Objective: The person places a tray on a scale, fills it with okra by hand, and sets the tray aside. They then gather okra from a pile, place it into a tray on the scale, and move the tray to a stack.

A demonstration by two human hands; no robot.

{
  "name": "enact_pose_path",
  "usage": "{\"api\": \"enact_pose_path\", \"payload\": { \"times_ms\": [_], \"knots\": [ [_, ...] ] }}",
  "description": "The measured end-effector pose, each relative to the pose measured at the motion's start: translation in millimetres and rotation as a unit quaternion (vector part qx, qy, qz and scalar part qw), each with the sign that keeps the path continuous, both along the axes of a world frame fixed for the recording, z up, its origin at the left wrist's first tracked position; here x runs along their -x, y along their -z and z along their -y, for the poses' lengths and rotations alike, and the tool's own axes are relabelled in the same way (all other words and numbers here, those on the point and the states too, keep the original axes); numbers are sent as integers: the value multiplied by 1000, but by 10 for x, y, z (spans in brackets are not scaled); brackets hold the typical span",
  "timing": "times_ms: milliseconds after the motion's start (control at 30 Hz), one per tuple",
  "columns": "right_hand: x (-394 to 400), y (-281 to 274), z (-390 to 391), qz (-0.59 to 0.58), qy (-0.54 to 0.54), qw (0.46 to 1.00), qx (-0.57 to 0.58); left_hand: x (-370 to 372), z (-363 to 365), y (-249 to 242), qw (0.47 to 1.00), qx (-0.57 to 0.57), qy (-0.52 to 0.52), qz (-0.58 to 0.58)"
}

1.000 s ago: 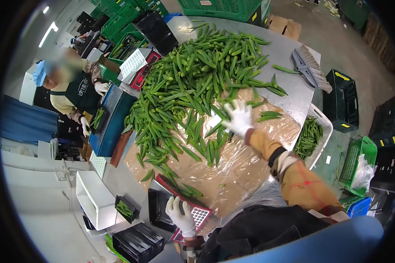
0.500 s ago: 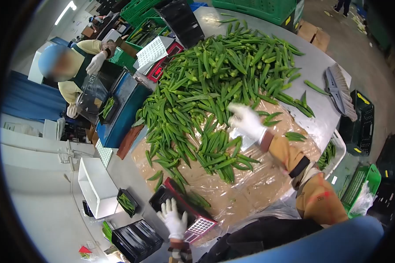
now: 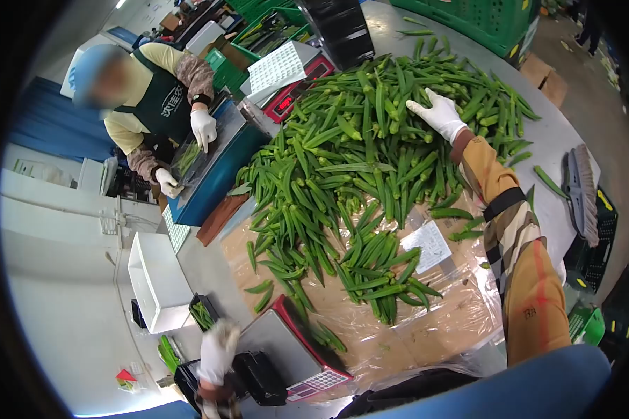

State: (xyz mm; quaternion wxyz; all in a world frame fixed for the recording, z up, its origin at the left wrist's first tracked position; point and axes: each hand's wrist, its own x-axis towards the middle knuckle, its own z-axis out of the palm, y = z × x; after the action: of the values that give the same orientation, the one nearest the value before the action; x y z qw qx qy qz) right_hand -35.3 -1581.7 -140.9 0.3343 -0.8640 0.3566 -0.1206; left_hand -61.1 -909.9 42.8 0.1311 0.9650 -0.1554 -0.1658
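Observation:
My right hand [image 3: 438, 116], in a white glove, rests on the upper part of a large heap of green okra [image 3: 370, 133], thumb and fingers apart. My left hand [image 3: 219, 347], also gloved in white, is smeared by motion at the lower left; its fingers do not show clearly. It hovers beside a black tray [image 3: 260, 378], which lies against the near end of a red-edged scale [image 3: 262, 341]. The scale's grey plate carries nothing. A smaller bunch of okra [image 3: 384, 272] spreads over plastic-covered cardboard [image 3: 426, 314].
Across the table a person [image 3: 157, 105] works at a blue-sided machine [image 3: 220, 167]. A second scale [image 3: 283, 105] stands near a tall black tray stack [image 3: 339, 31]. A brush [image 3: 581, 192] lies at the right edge. Left are a white box [image 3: 162, 283] and a filled tray [image 3: 203, 312].
My right hand has moved up and away, onto the heap. My left hand has left the scale toward the lower left, and the black tray is off the plate. The other person's hands have lowered.

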Motion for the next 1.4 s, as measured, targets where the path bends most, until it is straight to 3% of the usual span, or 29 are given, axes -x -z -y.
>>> {"api": "enact_pose_path", "payload": {
  "times_ms": [33, 67, 100, 133, 167, 233, 300, 367, 433, 500, 567, 633, 767, 833, 900, 967, 1000, 1033, 1100, 1133, 1233, 1333, 1400],
  "knots": [
    [-11, -21, 13, 1, -17, 1000, -10, -232, 345, 4, 997, 62, -21, -27],
    [-34, 33, 69, 1, -32, 999, -19, -456, 734, -26, 999, -22, 44, 16],
    [-57, 76, 135, 11, -44, 998, -47, -648, 1123, 77, 990, 128, 64, -5],
    [-44, 136, 204, 22, -69, 995, -63, -992, 1253, 340, 982, 146, 123, 8],
    [-28, 170, 255, 32, -94, 992, -79, -1256, 1489, 613, 966, 237, 87, -48],
    [-11, 192, 276, 14, -105, 991, -77, -1773, 1883, 1103, 961, 254, 45, -97],
    [57, 178, 218, -23, -93, 995, -22, -2203, 2191, 1654, 975, 189, -6, -119],
    [81, 219, 178, -19, -98, 995, -14, -2179, 2415, 2097, 991, 115, -19, -72],
    [170, 168, 33, -23, -112, 993, -10, -1935, 2570, 2158, 998, 54, -39, 3],
    [261, 253, -135, 64, -162, 975, -137, -1741, 2492, 2161, 996, 86, -4, 21],
    [384, 299, -444, 105, -141, 960, -217, -1441, 2472, 2150, 995, 77, 29, 48],
    [525, 238, -745, 142, -148, 942, -265, -950, 2501, 2261, 992, 23, 49, 115],
    [910, 379, -1236, 15, -193, 979, -62, -211, 2496, 2266, 986, 129, 46, 91],
    [1156, 366, -1499, -77, -235, 966, -77, 113, 2474, 2188, 989, 133, 54, 29],
    [1419, 131, -1885, -180, -298, 937, -21, 474, 2434, 2176, 990, 112, 68, 46],
    [1774, 412, -2265, -3, -304, 947, 99, 808, 2322, 2140, 988, 131, 65, 38],
    [1880, 520, -2356, 27, -348, 937, 20, 987, 2240, 2142, 990, 114, 67, 42],
    [2070, 501, -2500, 11, -349, 932, 102, 1142, 2159, 2146, 991, 115, 70, 23],
    [2298, 575, -2591, -20, -377, 924, 70, 1475, 1970, 2164, 991, 49, 97, 75],
    [2420, 652, -2599, -38, -403, 895, 185, 1612, 1864, 2189, 989, 38, 116, 88],
    [2744, 411, -2377, -32, -382, 910, 158, 1918, 1598, 2071, 981, 19, 162, 107],
    [2954, 637, -2083, -91, -288, 930, 211, 2170, 1434, 1998, 979, 8, 181, 91],
    [2994, 418, -1959, -141, -228, 946, 183, 2301, 1416, 1940, 980, 7, 186, 76]
  ]
}}
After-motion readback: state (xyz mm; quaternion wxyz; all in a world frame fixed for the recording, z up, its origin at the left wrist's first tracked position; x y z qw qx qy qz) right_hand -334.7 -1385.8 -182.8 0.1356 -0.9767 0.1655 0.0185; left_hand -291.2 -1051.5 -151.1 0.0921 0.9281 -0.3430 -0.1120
